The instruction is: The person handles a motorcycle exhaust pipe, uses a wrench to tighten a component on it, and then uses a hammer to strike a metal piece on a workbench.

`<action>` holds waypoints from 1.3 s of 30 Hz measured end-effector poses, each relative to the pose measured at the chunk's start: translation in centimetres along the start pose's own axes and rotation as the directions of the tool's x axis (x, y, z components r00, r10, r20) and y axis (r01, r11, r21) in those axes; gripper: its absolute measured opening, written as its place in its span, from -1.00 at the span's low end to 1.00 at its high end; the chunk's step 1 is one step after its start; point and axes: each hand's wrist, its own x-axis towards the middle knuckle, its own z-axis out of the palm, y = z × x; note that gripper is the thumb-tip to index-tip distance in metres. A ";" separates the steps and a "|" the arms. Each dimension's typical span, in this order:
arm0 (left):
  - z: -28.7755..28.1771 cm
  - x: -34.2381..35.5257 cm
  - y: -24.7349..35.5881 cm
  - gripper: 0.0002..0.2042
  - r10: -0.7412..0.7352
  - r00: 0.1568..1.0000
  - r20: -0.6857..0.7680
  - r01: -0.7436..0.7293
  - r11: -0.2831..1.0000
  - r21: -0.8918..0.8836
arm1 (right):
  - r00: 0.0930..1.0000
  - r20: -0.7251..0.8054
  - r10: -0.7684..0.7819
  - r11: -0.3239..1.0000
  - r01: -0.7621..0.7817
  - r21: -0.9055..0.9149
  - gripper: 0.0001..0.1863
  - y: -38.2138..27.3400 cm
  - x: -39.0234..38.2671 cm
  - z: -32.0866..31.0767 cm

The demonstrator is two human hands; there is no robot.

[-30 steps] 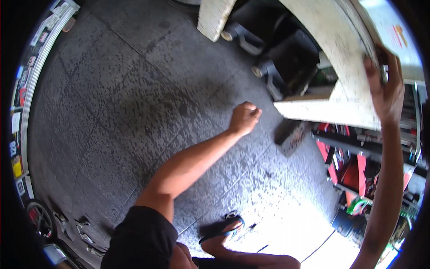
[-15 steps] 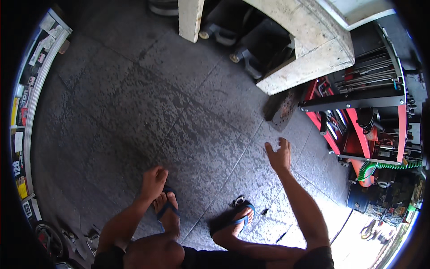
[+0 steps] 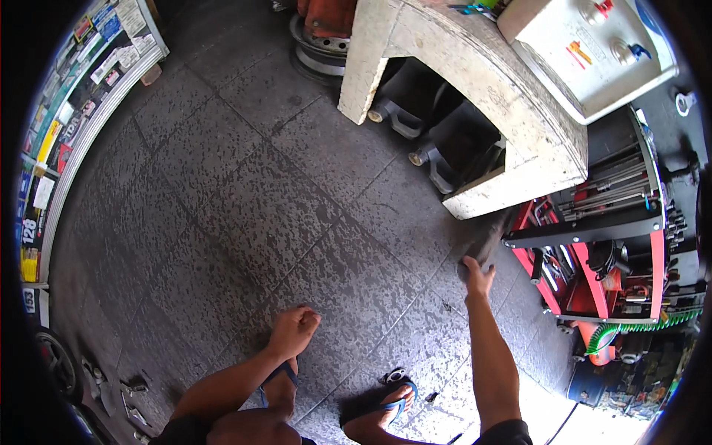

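Note:
My right hand reaches out on the right with its thumb and fingers on the near end of a long dark block. This block lies on the floor by the leg of the pale bench, and its far part runs into shadow. My left hand hangs in a loose fist above my left foot, and nothing shows in it. A small round metal part lies on the floor by my right sandal.
A pale stone bench stands at the upper right, with black containers beneath. Beside it is a red and black tool rack with a green coiled hose. A wheel rim lies beyond. A sticker-covered cabinet lines the left.
My right hand has gone from open above the floor to the dark block's near end. My left fist has moved a little to the right. The view has tilted up, showing more of the bench.

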 end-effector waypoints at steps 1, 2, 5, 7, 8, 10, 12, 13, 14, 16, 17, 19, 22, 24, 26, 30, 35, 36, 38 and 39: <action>-0.5 0.0 0.8 -0.74 -0.050 0.998 0.049 0.049 0.999 0.022 | 0.939 0.341 0.047 0.883 -0.199 0.426 -0.14 1.3 -1.6 -1.6; -1.4 -0.3 0.8 -0.74 -0.115 0.990 0.081 0.111 0.992 0.051 | 0.762 0.645 -0.060 0.567 -0.506 0.650 -0.30 1.7 -4.1 -3.0; -0.6 0.5 -0.6 -0.74 -0.008 0.997 0.081 0.004 0.999 0.045 | 0.719 0.689 -0.090 0.654 -0.480 0.585 -0.30 2.2 -12.6 -7.6; 0.6 1.9 -0.4 -0.74 0.014 0.992 0.129 -0.022 0.998 0.058 | 0.597 0.802 0.008 0.656 -0.608 0.447 -0.10 2.5 -14.6 -10.0; 1.3 2.3 -0.1 -0.74 0.031 0.985 0.172 -0.043 0.997 0.067 | 0.600 0.799 0.032 0.650 -0.620 0.440 -0.10 1.4 -16.0 -10.9; 1.9 3.1 1.3 -0.71 0.020 0.965 0.260 -0.046 0.994 0.097 | 0.644 0.764 0.028 0.814 -0.459 0.357 0.07 -1.4 -18.9 -12.4; 2.4 3.4 2.6 -0.71 0.041 0.917 0.396 -0.048 0.999 0.009 | 0.626 0.779 0.022 0.900 -0.351 0.257 0.22 -2.2 -20.2 -13.7; 3.2 3.7 4.0 -0.68 0.066 0.922 0.382 -0.040 0.996 -0.076 | 0.634 0.769 0.086 0.961 -0.256 0.103 0.23 -3.5 -20.8 -13.7; 3.7 3.4 6.2 -0.64 0.097 0.927 0.364 -0.038 0.986 -0.164 | 0.629 0.774 0.070 0.988 -0.150 0.032 0.24 -4.8 -21.5 -13.5; 4.9 3.7 9.6 -0.62 0.039 0.958 0.283 0.026 0.975 -0.222 | 0.597 0.801 0.028 0.980 0.143 -0.141 0.25 -6.0 -22.0 -12.0; 4.9 3.8 10.7 -0.59 -0.029 0.985 0.172 0.076 0.958 -0.278 | 0.556 0.831 -0.018 0.926 0.323 -0.196 0.24 -7.1 -22.5 -10.9; 4.4 4.6 11.2 -0.60 -0.053 0.976 0.209 0.149 0.866 -0.477 | 0.479 0.866 -0.144 0.838 0.524 -0.150 0.22 -7.7 -23.6 -9.5; 4.5 4.1 6.0 -0.71 -0.171 0.985 0.027 0.156 0.809 -0.567 | 0.378 0.907 -0.187 0.664 0.729 -0.167 0.18 -7.7 -25.5 -7.0; 3.9 4.4 4.3 -0.73 -0.168 0.986 0.004 0.130 0.751 -0.647 | 0.257 0.953 -0.160 0.600 0.792 -0.113 0.22 -9.0 -25.4 -5.9; 3.0 4.9 3.6 -0.76 -0.284 0.955 -0.087 0.162 0.745 -0.647 | 0.150 0.949 -0.277 0.485 0.874 0.003 0.25 -11.5 -24.3 -5.3; -0.4 7.0 8.3 -0.66 -0.146 0.978 -0.151 0.088 0.937 -0.339 | 0.345 0.455 -0.821 0.421 0.904 0.076 0.04 -20.9 -12.8 -6.7; -0.3 13.4 12.7 -0.66 0.089 0.987 -0.131 -0.100 0.992 -0.075 | -0.054 0.086 -0.995 -0.086 0.903 -0.421 -0.31 -37.8 -1.0 -8.0; 0.1 15.4 13.5 -0.67 0.052 0.990 -0.128 -0.072 0.984 -0.161 | -0.050 0.129 -0.990 -0.100 0.904 -0.415 -0.28 -38.4 0.4 -7.6; 1.3 19.7 16.8 -0.73 -0.036 0.997 -0.061 0.010 0.921 -0.390 | -0.021 0.213 -0.977 -0.111 0.898 -0.425 -0.21 -38.7 2.8 -7.4; 1.6 22.1 17.9 -0.73 -0.033 0.998 -0.059 0.008 0.925 -0.380 | 0.067 0.231 -0.971 -0.036 0.910 -0.413 -0.13 -38.5 1.9 -6.1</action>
